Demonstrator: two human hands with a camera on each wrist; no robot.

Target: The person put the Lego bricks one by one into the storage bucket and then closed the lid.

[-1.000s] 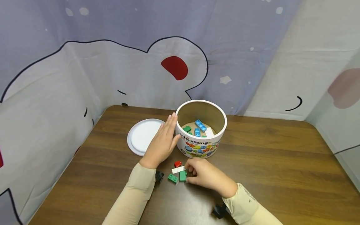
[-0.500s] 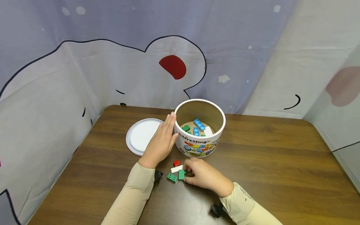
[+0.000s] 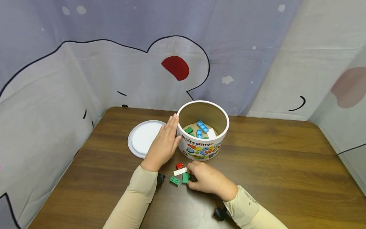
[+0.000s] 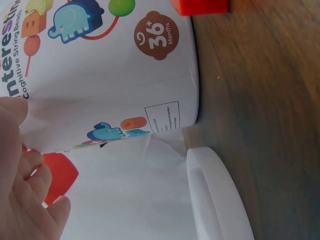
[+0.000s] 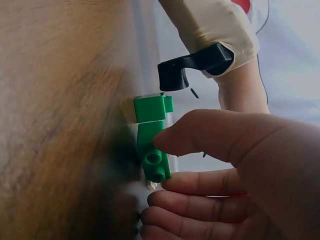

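My left hand (image 3: pixel 163 144) lies with straight fingers against the left side of a round white bucket (image 3: pixel 200 151) printed "Interesting". Its fingertips reach the rim. In front of the bucket, my right hand (image 3: pixel 211 178) pinches a green toy brick (image 3: pixel 185 178) by thumb and index finger, low over the table. The right wrist view shows the thumb on the side of this brick (image 5: pixel 148 136), studs towards the fingers. Beside it lie a second green brick (image 3: pixel 174 181), a white strip-like brick (image 3: pixel 179 171) and a small red brick (image 3: pixel 179 166).
Blue bricks (image 3: pixel 202 126), green bricks (image 3: pixel 188 130) and a white piece (image 3: pixel 211 133) lie inside the bucket. Left of it, a white round lid (image 3: pixel 143 140) rests on the wooden table (image 3: pixel 271 165). A printed cloth (image 3: pixel 128 73) hangs behind.
The green brick at my right fingertips has turned and shifted slightly. The right hand has barely moved; the left hand stays against the bucket. The view has shifted a little.
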